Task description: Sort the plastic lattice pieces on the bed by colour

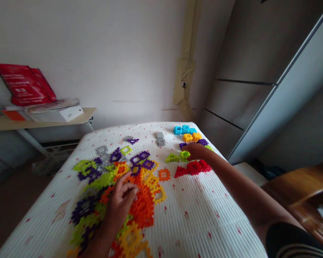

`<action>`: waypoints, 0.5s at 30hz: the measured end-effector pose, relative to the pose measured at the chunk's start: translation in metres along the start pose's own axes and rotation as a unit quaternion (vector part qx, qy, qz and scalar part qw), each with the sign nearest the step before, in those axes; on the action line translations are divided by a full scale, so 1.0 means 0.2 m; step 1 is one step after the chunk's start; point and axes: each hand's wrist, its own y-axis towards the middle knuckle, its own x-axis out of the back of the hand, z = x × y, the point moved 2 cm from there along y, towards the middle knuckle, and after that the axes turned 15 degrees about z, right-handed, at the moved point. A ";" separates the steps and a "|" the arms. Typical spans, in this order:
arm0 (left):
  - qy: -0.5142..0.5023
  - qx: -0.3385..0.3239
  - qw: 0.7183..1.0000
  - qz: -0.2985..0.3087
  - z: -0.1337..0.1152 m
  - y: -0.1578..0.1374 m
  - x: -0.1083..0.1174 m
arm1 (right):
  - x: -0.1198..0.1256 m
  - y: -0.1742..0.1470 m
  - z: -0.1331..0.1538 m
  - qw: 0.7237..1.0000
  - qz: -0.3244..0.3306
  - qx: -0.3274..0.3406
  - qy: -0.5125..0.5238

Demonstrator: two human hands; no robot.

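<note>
A mixed heap of flat plastic interlocking tiles (pixel 140 186) in orange, yellow, purple, green and grey lies on a white ribbed mat (pixel 193 215). My left hand (pixel 121 202) rests on the heap with fingers curled over orange pieces; whether it grips one is unclear. My right hand (pixel 195 151) reaches to the far right and pinches a lime green tile (pixel 185 155) beside another green piece (pixel 172 158). Sorted groups lie around it: red tiles (pixel 193 168), yellow tiles (pixel 191 137), blue tiles (pixel 183 129) and purple tiles (pixel 203 142).
Grey tiles (pixel 160 139) lie at the mat's far middle. A low wooden shelf (pixel 43 122) at the left holds a white box and red bags. A grey cabinet (pixel 258 89) stands at the right, and a wooden surface (pixel 307 193) is at the near right.
</note>
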 end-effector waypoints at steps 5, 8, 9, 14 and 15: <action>-0.001 -0.012 1.000 0.011 -0.01 -0.01 -0.01 | -0.04 0.02 -0.01 1.000 -0.020 0.006 0.016; 0.005 -0.018 1.000 0.017 -0.01 -0.01 -0.01 | -0.03 0.01 -0.02 0.999 -0.032 0.007 0.028; 0.008 -0.020 1.000 0.019 -0.01 -0.01 -0.01 | -0.02 0.00 -0.01 0.999 -0.038 0.007 0.030; 0.040 -0.038 0.998 0.022 -0.03 -0.02 -0.02 | 0.06 -0.09 0.09 0.992 -0.122 0.031 0.019; 0.053 -0.045 0.997 0.024 -0.05 -0.02 -0.03 | 0.07 -0.11 0.14 0.989 -0.139 0.050 0.020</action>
